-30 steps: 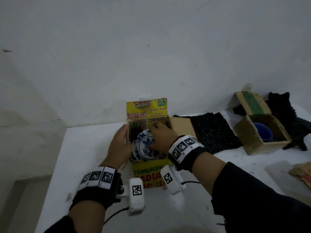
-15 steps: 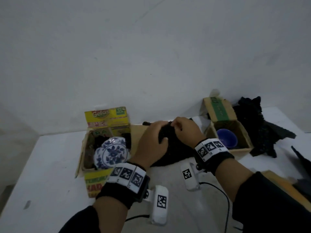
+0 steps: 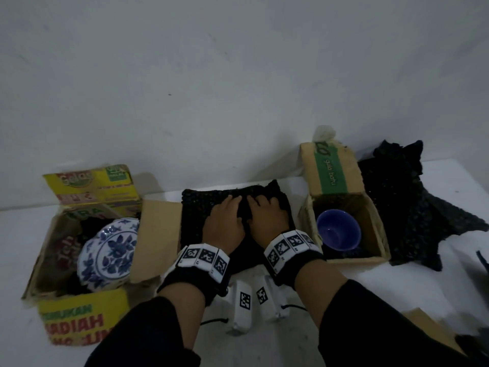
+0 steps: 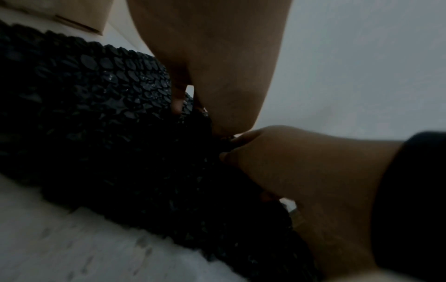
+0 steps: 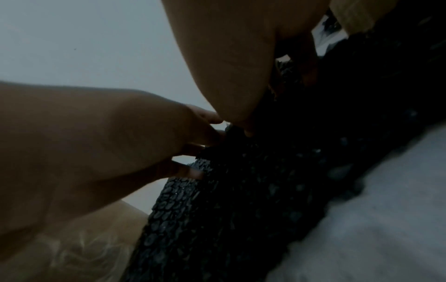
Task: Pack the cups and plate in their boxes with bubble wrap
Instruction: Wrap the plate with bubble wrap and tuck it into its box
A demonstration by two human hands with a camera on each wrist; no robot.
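A folded sheet of black bubble wrap (image 3: 201,207) lies on the white table between two boxes. My left hand (image 3: 225,210) and right hand (image 3: 260,209) sit side by side on it and pinch up a ridge of the wrap between them. In the left wrist view, the left hand (image 4: 200,112) digs thumb and finger into the wrap (image 4: 108,114). The right hand (image 5: 277,99) does the same in the right wrist view. A blue-and-white plate (image 3: 108,252) leans inside the yellow box (image 3: 79,319) on the left. A blue cup (image 3: 338,231) sits in the brown box (image 3: 375,234) on the right.
More black bubble wrap (image 3: 402,207) lies crumpled right of the brown box, whose green-striped lid (image 3: 333,170) stands up. The yellow box's brown flap (image 3: 161,223) touches the middle wrap. A flat cardboard piece (image 3: 423,324) lies near the front right. The wall is close behind.
Both hands left the plate in the yellow box and moved right onto the middle bubble wrap, where they now pinch it. The head view has turned right with them.
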